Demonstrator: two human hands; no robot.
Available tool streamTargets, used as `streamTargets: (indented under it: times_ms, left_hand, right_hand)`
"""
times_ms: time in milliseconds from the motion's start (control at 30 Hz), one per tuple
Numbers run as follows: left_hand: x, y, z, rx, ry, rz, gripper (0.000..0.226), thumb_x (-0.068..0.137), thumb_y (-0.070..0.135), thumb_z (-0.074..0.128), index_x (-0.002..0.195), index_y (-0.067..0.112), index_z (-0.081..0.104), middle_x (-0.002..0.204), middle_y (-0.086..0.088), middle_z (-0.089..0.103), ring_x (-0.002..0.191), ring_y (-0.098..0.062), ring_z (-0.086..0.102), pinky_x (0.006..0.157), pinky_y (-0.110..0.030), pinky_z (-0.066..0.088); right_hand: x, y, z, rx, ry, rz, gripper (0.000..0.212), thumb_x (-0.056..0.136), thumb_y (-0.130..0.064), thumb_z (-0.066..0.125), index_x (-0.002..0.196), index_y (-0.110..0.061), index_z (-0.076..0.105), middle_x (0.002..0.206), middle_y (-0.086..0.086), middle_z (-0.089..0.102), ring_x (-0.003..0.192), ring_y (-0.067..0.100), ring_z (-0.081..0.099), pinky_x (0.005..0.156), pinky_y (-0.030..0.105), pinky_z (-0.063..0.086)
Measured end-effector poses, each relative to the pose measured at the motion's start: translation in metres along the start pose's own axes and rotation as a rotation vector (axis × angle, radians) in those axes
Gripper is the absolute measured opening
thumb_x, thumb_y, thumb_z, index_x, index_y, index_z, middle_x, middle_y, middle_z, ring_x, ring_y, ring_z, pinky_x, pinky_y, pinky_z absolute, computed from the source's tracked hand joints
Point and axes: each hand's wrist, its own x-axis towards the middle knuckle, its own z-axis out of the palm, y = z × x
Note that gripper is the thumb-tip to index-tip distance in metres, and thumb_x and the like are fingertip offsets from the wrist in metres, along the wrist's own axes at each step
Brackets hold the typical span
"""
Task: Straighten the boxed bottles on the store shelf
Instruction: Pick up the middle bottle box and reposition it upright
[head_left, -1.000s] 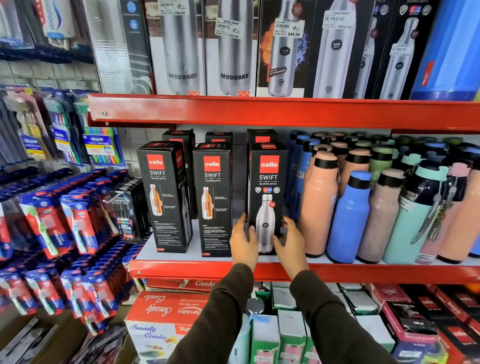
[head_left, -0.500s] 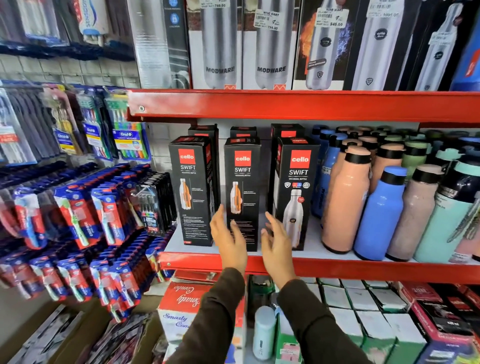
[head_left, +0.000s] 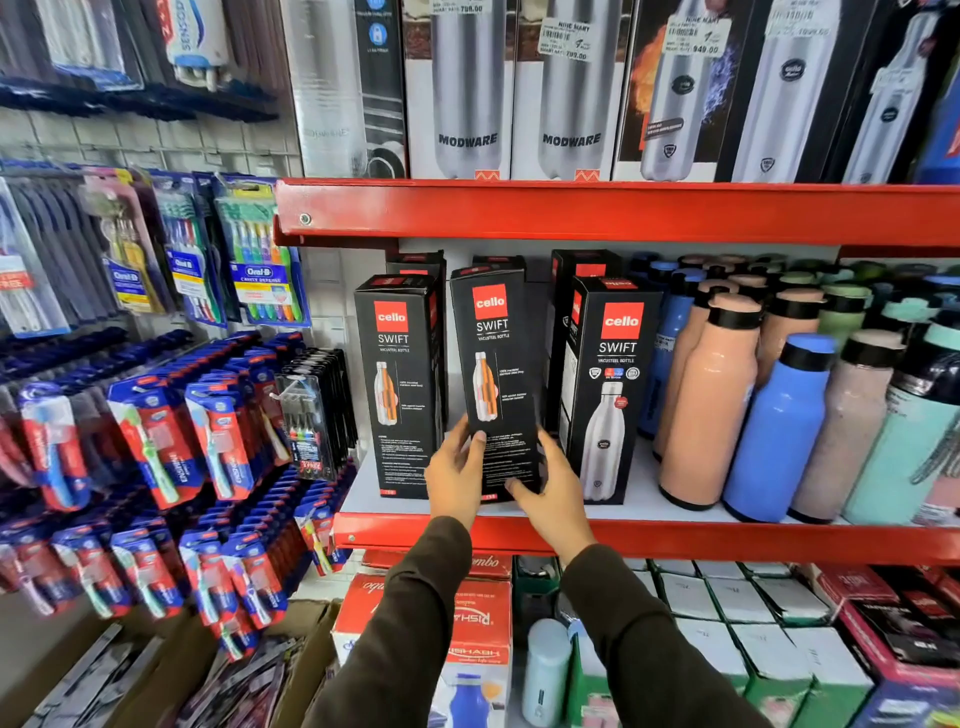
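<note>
Three black Cello Swift bottle boxes stand in a front row on the red-edged shelf (head_left: 675, 538). The middle box (head_left: 493, 364) leans slightly, its top tipped to the left. My left hand (head_left: 457, 475) grips its lower left side, thumb on the front face. My right hand (head_left: 550, 486) holds its lower right corner. The left box (head_left: 400, 384) stands upright beside it. The right box (head_left: 610, 389) stands upright, turned a little so its left side shows. More black boxes stand behind them.
Loose bottles in peach (head_left: 711, 400), blue (head_left: 779, 431) and mint fill the shelf's right part. Hanging toothbrush packs (head_left: 208, 431) crowd the left. Tall steel-bottle boxes (head_left: 467, 93) stand on the shelf above. Cartons and small boxes (head_left: 467, 623) lie below.
My hands left the right box, moved left, and closed on the middle box, which now leans. The camera view has shifted left and closer.
</note>
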Motion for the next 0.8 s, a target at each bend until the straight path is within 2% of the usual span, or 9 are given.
streamTargets:
  times_ms: [100,167,300,367,467,533,600,700,800]
  left_hand:
    - [0.0,0.004,-0.001,-0.081,0.021,0.016,0.043,0.09,0.024,0.069,0.132,0.018,0.062,0.115,0.012,0.067,0.096,0.015,0.064,0.09,-0.008,0.051]
    - [-0.002,0.006,-0.002,-0.082,0.036,0.035,0.042,0.086,0.028,0.074,0.126,0.021,0.066,0.106,0.016,0.069,0.093,0.019,0.064,0.086,-0.007,0.052]
    - [-0.01,0.009,-0.001,-0.071,0.052,0.071,0.043,0.078,0.039,0.079,0.119,0.027,0.072,0.109,0.011,0.075,0.102,0.003,0.069,0.089,-0.019,0.054]
    - [-0.012,0.011,-0.001,-0.066,0.045,0.103,0.039,0.079,0.039,0.078,0.116,0.028,0.072,0.111,0.009,0.075,0.103,-0.001,0.07,0.089,-0.02,0.055]
    - [-0.012,0.012,0.0,-0.089,0.044,0.129,0.033,0.094,0.039,0.06,0.123,0.025,0.068,0.122,0.006,0.071,0.115,-0.005,0.065,0.099,-0.022,0.05]
    - [-0.004,0.01,0.0,-0.073,0.052,0.086,0.037,0.102,0.025,0.045,0.136,0.014,0.057,0.14,-0.003,0.06,0.132,-0.013,0.052,0.111,-0.025,0.039]
    - [0.007,0.007,-0.001,0.015,0.015,0.022,0.042,0.104,0.015,0.037,0.145,0.008,0.045,0.15,-0.01,0.048,0.141,-0.02,0.042,0.118,-0.03,0.03]
    - [0.016,0.003,-0.004,0.064,-0.053,-0.044,0.045,0.105,0.014,0.034,0.149,0.007,0.036,0.153,-0.012,0.043,0.142,-0.025,0.039,0.12,-0.032,0.027]
    - [0.015,-0.002,-0.008,0.091,-0.049,-0.06,0.043,0.105,0.017,0.036,0.147,0.008,0.038,0.148,-0.011,0.047,0.137,-0.026,0.043,0.109,-0.026,0.03]
  right_hand:
    - [0.003,-0.005,0.0,0.012,0.016,-0.027,0.087,0.072,-0.014,0.082,0.136,-0.054,0.038,0.131,-0.018,0.056,0.121,-0.006,0.053,0.097,0.013,0.043]
    - [0.005,-0.007,0.003,0.008,0.042,-0.041,0.086,0.065,-0.023,0.087,0.135,-0.046,0.042,0.127,-0.016,0.061,0.118,-0.003,0.057,0.095,0.018,0.048]
    - [0.003,-0.014,0.009,-0.032,0.158,-0.017,0.089,0.06,-0.045,0.088,0.136,-0.034,0.042,0.123,-0.013,0.063,0.111,0.004,0.063,0.092,0.026,0.055]
    - [0.004,-0.017,0.011,-0.062,0.211,-0.01,0.093,0.057,-0.049,0.087,0.136,-0.032,0.041,0.121,-0.011,0.065,0.109,0.007,0.065,0.09,0.032,0.057]
    - [0.006,-0.02,0.01,-0.081,0.233,-0.01,0.105,0.052,-0.049,0.089,0.14,-0.03,0.035,0.126,-0.008,0.062,0.113,0.01,0.062,0.094,0.03,0.055]
    - [0.006,-0.021,0.01,-0.098,0.216,-0.02,0.108,0.051,-0.051,0.088,0.141,-0.029,0.034,0.128,-0.008,0.06,0.117,0.01,0.059,0.097,0.03,0.054]
    - [0.005,-0.022,0.01,-0.106,0.182,-0.039,0.106,0.052,-0.053,0.087,0.141,-0.032,0.034,0.13,-0.01,0.058,0.119,0.006,0.057,0.099,0.028,0.052]
    - [0.003,-0.021,0.009,-0.103,0.116,-0.064,0.11,0.057,-0.052,0.086,0.148,-0.034,0.026,0.138,-0.011,0.05,0.127,0.001,0.048,0.104,0.023,0.043]
    - [0.002,-0.017,0.006,-0.107,0.019,-0.042,0.119,0.067,-0.045,0.081,0.157,-0.032,0.004,0.155,-0.008,0.032,0.139,0.0,0.03,0.113,0.024,0.028]
